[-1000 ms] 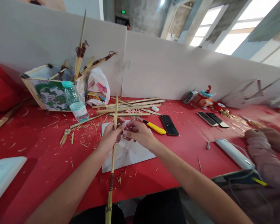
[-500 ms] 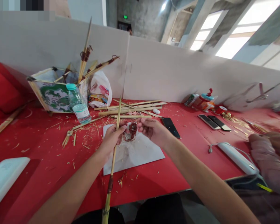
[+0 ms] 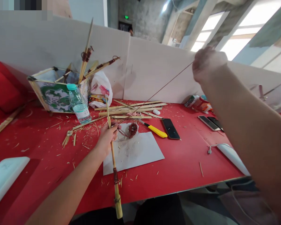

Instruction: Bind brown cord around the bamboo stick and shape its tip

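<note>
My left hand [image 3: 107, 137], fingers clamped around the stick [image 3: 113, 157], holds it over the left part of the paper [image 3: 142, 153]. My right hand [image 3: 208, 65], blurred, is raised high, fingers closed on the cord [image 3: 164, 86], which runs straight between both hands. A tangled bundle [image 3: 132, 130] lies on the paper.

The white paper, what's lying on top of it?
On the paper: a tangle of dark red cord near its far edge, and pale bits. The left hand and bamboo stick hide part of its left side.
</note>
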Tool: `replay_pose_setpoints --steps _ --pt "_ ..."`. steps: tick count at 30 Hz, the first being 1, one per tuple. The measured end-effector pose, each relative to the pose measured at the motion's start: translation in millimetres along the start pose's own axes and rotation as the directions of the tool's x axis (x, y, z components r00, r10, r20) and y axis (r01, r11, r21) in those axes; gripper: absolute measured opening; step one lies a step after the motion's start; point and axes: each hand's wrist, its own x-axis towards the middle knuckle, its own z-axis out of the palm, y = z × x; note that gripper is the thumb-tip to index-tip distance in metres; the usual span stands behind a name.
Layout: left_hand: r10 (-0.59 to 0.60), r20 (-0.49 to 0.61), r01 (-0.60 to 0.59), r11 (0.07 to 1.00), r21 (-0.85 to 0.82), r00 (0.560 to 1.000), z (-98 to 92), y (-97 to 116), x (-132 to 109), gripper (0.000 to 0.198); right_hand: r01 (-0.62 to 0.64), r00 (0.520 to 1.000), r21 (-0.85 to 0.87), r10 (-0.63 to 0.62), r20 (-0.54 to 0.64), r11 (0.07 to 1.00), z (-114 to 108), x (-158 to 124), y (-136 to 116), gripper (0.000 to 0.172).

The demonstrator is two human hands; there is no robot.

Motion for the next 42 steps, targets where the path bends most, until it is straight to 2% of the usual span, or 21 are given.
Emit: replay_pose_setpoints --steps 1,2,3,5,7,9,10,13,15,17,21,25,30,36,38,42 --pt "0.004 -0.002 -0.004 1.000 0.001 1.000 0.3 -1 -1 0.027 -0.049 0.997 0.040 0.051 -0.058 0.998 3 -6 3 0.029" --pt "0.010 -0.008 -0.010 1.000 0.001 1.000 0.7 -1 -1 0.028 -0.087 0.968 0.161 0.122 -0.220 0.983 10 -14 7 0.023" --pt "0.019 -0.016 -0.019 1.000 0.002 1.000 1.2 -1 -2 0.028 -0.094 0.942 0.205 0.154 -0.297 0.974 19 -24 11 0.019" --pt "0.036 -0.030 -0.036 0.999 0.003 0.999 2.4 0 -4 0.028 -0.077 0.921 0.203 0.148 -0.361 0.976 42 -48 18 0.019" --pt "0.040 -0.030 -0.040 0.999 0.006 0.999 3.8 2 -5 0.026 -0.047 0.949 0.217 0.111 -0.295 0.975 68 -76 19 0.018" --pt "0.025 0.000 -0.025 1.000 0.008 1.000 5.3 3 -8 0.024 -0.068 0.993 0.274 0.092 -0.075 0.959 92 -105 14 0.019" --pt "0.011 0.028 -0.011 1.000 0.005 1.000 6.0 4 -10 0.023 -0.078 0.997 0.290 0.078 0.009 0.954 102 -120 10 0.021" --pt "-0.036 0.123 0.039 0.999 -0.021 0.992 7.3 6 -14 0.025 -0.199 0.975 0.395 0.141 0.173 0.897 129 -161 5 0.026" --pt "-0.062 0.158 0.069 0.997 -0.037 0.986 7.7 7 -16 0.027 -0.298 0.946 0.443 0.199 0.256 0.846 144 -183 11 0.025" --pt "-0.088 0.170 0.097 0.994 -0.043 0.982 8.0 7 -17 0.029 -0.368 0.919 0.439 0.249 0.305 0.819 157 -202 23 0.026" --pt "-0.144 0.151 0.154 0.987 -0.052 0.978 9.5 4 -17 0.032 -0.403 0.904 0.363 0.304 0.300 0.840 179 -230 55 0.037" --pt "-0.154 0.121 0.155 0.988 -0.005 0.981 10.2 -2 -16 0.029 -0.395 0.898 0.281 0.304 0.317 0.875 189 -254 79 0.034" --pt "-0.120 0.114 0.111 0.990 0.084 0.986 9.4 -11 -15 0.032 -0.284 0.918 0.212 0.201 0.342 0.935 190 -279 96 0.022" --pt "-0.217 0.095 0.213 0.976 0.046 0.972 12.6 -17 -17 0.017 -0.094 0.907 0.021 0.077 0.414 0.995 185 -296 101 0.029" --pt "-0.241 0.089 0.237 0.970 0.045 0.967 13.0 -19 -17 0.019 -0.046 0.900 0.002 0.040 0.434 0.999 185 -298 101 0.030" --pt "-0.216 0.095 0.205 0.972 0.113 0.972 11.7 -19 -18 0.028 0.048 0.878 -0.031 -0.027 0.477 0.998 188 -301 100 0.029"
